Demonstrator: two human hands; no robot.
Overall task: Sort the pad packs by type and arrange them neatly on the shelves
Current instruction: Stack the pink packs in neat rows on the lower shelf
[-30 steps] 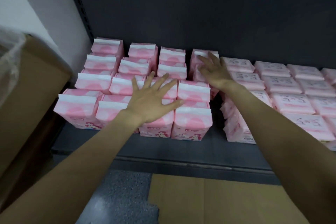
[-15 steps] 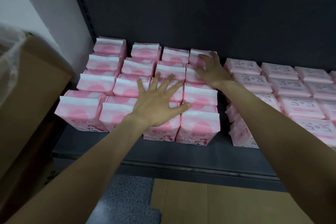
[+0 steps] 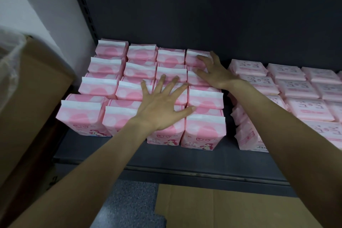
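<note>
Upright pink pad packs with white top seals (image 3: 114,72) stand in several rows on the left half of a dark shelf (image 3: 185,155). Flatter pale pink packs with printed faces (image 3: 296,87) lie stacked on the right half. My left hand (image 3: 162,105) lies flat, fingers spread, on the tops of the front upright packs. My right hand (image 3: 214,70) rests with straight fingers on the back packs of the rightmost upright column. A narrow gap separates the two kinds of pack.
A large brown cardboard box (image 3: 31,102) with clear plastic at its top stands against the white wall on the left. Flattened cardboard (image 3: 212,207) lies on the speckled floor below the shelf edge. The shelf's dark back panel rises behind the packs.
My right hand has slid slightly back along the rightmost column. The left hand has stayed on the front packs. The view has shifted a little.
</note>
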